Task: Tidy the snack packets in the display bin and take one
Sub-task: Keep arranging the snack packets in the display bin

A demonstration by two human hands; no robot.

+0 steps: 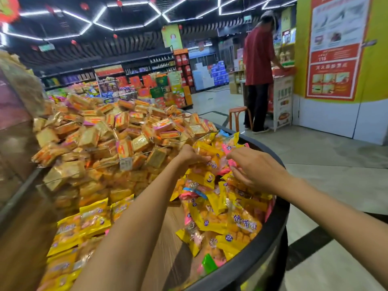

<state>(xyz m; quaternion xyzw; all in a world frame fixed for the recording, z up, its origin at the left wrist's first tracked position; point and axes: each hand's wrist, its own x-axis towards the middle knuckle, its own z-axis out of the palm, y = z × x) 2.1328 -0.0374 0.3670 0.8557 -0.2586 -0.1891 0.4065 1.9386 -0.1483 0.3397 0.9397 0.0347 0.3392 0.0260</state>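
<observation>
Yellow and pink snack packets (222,208) lie heaped in a round display bin with a black rim (270,234). My left hand (192,155) reaches into the far part of the heap, its fingers curled round a yellow packet (206,148). To its right, my right hand (255,169) is down in the heap with its fingertips pinching a pink packet (231,163). A bare brown patch of the bin's floor (168,238) shows between the two forearms.
A clear divider (134,156) with a price label separates a big mound of orange biscuit packs (117,127) to the left. More yellow packets (84,225) lie at lower left. A person in a red shirt (259,70) stands by a counter; a stool (238,115) is beside them.
</observation>
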